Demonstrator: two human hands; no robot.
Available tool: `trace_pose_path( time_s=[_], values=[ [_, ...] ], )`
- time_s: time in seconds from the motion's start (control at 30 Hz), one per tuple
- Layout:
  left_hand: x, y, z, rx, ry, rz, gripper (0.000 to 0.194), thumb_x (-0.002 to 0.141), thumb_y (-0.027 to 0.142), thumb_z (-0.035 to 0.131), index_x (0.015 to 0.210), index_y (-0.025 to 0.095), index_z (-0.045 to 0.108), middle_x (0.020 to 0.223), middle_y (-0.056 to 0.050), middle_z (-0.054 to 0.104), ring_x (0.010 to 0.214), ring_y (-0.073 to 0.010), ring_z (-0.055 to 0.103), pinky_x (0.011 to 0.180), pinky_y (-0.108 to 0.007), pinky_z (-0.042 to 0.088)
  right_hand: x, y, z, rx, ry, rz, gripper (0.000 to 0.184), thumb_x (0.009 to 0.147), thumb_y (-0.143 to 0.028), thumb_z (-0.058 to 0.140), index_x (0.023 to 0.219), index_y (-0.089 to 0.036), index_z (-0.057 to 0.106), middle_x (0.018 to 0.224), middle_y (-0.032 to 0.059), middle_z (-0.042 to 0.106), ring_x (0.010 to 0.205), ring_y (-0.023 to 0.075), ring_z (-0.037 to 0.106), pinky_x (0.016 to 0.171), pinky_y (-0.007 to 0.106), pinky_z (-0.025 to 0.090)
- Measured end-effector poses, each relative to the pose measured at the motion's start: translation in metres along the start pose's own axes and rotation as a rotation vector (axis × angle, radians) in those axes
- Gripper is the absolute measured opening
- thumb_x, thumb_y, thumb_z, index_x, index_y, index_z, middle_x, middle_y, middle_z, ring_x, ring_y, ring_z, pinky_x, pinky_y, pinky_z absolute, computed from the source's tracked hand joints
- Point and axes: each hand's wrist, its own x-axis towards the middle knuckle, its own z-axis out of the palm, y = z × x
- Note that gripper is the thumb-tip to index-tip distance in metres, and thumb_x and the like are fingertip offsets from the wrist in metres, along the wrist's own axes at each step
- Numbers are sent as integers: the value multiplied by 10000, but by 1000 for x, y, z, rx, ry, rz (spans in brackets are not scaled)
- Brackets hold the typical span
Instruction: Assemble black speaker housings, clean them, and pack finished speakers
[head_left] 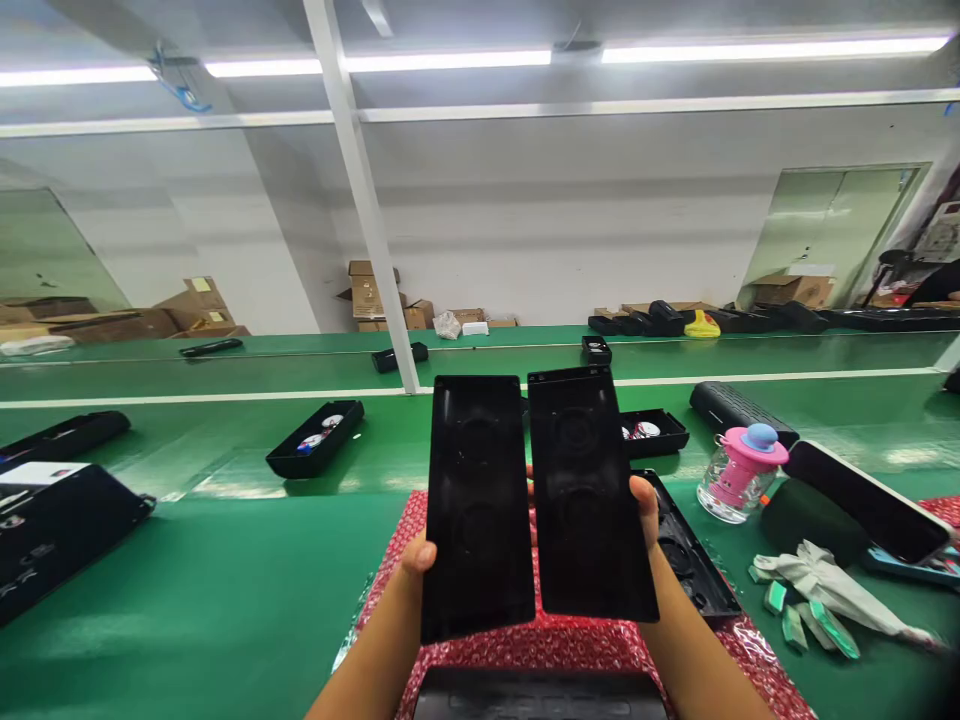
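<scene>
1. Nearest the camera, a dark casing [540, 695] was cut off by the bottom edge of the frame; whether it rested on the red bubble wrap [574, 645] could not be told. The wrap was spread over the green bench [225, 590], presumably as padding against scratches.
2. At the centre of the frame, the left panel [480, 510] and the right panel [592, 500], both black, were held up side by side with a narrow gap between them. Their broad faces were turned towards the camera, an arrangement that seemed suited to both being viewed at once.
3. By the left hand [416, 555] the left panel was grasped at its outer edge, the thumb being laid along the side. By the right hand [646, 505] the right panel was grasped likewise. Most fingers were hidden behind the panels; a little skin was seen in the gap, though its owner could not be told.
4. Both forearms were extended from the bottom of the frame and angled inwards, so that the panels were supported from their outer sides.
5. Right of centre, an open black shell [705, 580] was placed partly behind the right hand, perhaps to be kept within reach.
</scene>
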Motion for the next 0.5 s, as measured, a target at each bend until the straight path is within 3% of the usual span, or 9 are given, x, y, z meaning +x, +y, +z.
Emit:
trace_pose_path(
  time_s=[0.13,0.2,0.3,0.4,0.5],
  values=[
    [13,-4,-26,49,215,-7,661,586,486,813,1143,180,632,1060,-83,721,952,-263,685,877,-413,551,16,-6,-31,-348,300,-42,480,708,-519,538,1066,-213,629,958,51,723,901,264,671,785,383,537],
    [26,-14,-42,100,326,-27,546,745,527,726,1133,160,613,1005,-78,695,866,-215,669,818,-408,557,25,-8,-48,-484,408,-22,387,752,-409,564,1072,-198,616,1009,41,708,932,235,646,806,346,520],
    [46,-36,-63,217,500,-52,390,924,505,570,1092,155,599,948,-43,641,777,-159,618,721,-348,547,36,-4,-72,-749,563,99,257,900,-375,589,1017,-150,628,1043,66,670,975,215,620,862,368,507],
    [60,-59,-76,362,613,-132,322,940,446,579,1057,147,605,956,-37,628,779,-149,606,700,-322,541,39,4,-87,-974,622,265,290,969,-394,590,1102,-139,621,1113,74,639,1001,208,627,896,417,523],
    [64,-76,-78,478,606,-293,308,938,425,593,1059,143,613,984,-46,638,813,-159,623,721,-335,555,37,12,-92,-1158,604,401,308,978,-380,591,1176,-145,605,1167,80,630,1033,217,632,905,426,539]
  ],
)
